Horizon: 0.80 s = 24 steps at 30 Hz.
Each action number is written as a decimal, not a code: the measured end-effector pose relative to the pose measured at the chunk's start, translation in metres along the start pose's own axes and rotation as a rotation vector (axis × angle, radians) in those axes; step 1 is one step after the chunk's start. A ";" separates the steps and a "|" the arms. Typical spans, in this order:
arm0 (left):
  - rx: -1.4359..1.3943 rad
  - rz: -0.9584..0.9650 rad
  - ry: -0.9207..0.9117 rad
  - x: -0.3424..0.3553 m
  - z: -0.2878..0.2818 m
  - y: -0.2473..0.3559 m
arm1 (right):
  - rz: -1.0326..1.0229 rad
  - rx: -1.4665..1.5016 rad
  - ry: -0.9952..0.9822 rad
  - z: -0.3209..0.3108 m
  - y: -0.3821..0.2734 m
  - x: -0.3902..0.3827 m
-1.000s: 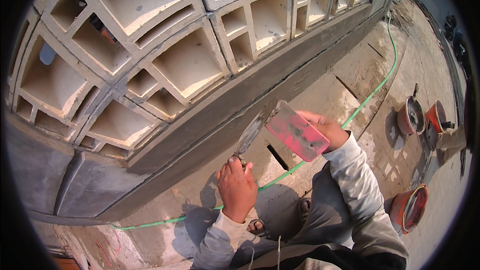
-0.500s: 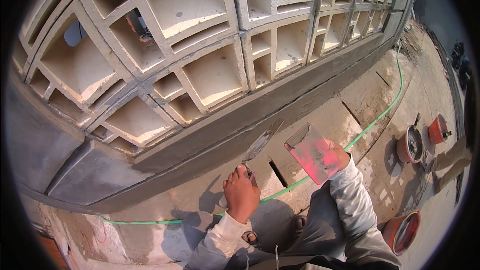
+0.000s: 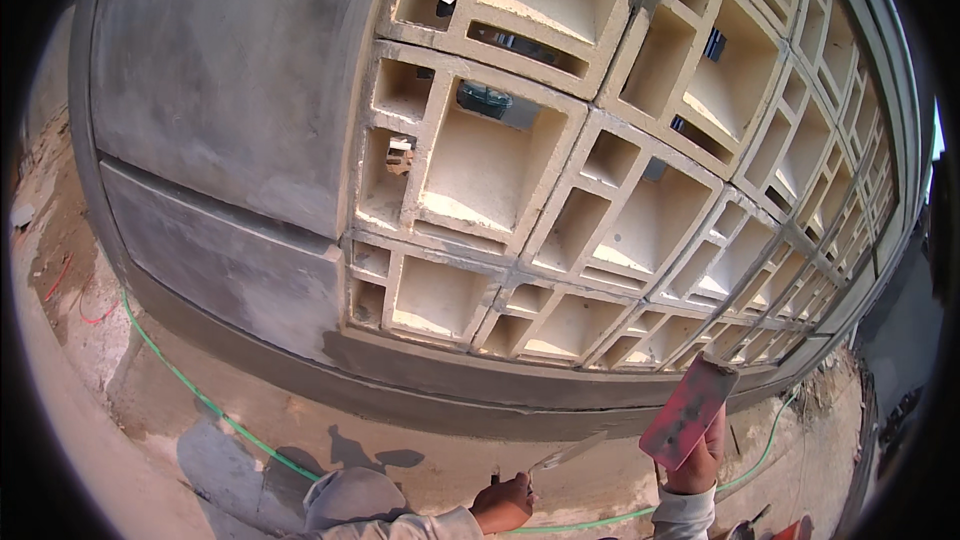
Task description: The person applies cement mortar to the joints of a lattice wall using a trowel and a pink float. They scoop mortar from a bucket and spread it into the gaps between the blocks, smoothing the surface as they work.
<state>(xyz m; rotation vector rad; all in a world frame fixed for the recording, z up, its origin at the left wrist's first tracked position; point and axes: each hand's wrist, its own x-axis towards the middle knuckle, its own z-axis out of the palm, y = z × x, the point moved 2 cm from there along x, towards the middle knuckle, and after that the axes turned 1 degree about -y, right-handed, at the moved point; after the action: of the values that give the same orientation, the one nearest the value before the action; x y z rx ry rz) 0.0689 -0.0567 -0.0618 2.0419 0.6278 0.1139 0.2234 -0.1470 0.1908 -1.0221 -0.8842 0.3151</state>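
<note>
My left hand (image 3: 503, 503) sits low in the view, gripping the handle of a small steel trowel (image 3: 566, 453) whose blade points up and to the right. My right hand (image 3: 695, 465) holds up a red plastic float (image 3: 688, 411), tilted, just in front of the grey plastered ledge (image 3: 450, 380). Both hands are close to the base of a wall of cream concrete lattice blocks (image 3: 560, 210). Pale sleeves cover my forearms.
A grey rendered pillar (image 3: 230, 110) stands to the left of the lattice. A green hose (image 3: 190, 390) runs along the concrete ground by the wall's foot. Red wire (image 3: 70, 290) lies on the dirt at the far left. Another person's clothing shows through the top openings.
The view has swung up and left, from the ground to the wall. Both hands now sit lower in frame, still holding trowel and float; the buckets at the right have left the view.
</note>
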 end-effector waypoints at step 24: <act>-0.138 0.071 -0.043 -0.041 -0.044 0.036 | -1.460 -1.565 -0.235 0.226 -0.172 0.236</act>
<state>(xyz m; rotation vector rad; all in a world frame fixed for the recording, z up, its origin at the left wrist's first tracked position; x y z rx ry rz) 0.0328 -0.0567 -0.0020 1.9287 0.5073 0.1499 0.1714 0.0447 0.5023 -1.3461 -1.8836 -1.7792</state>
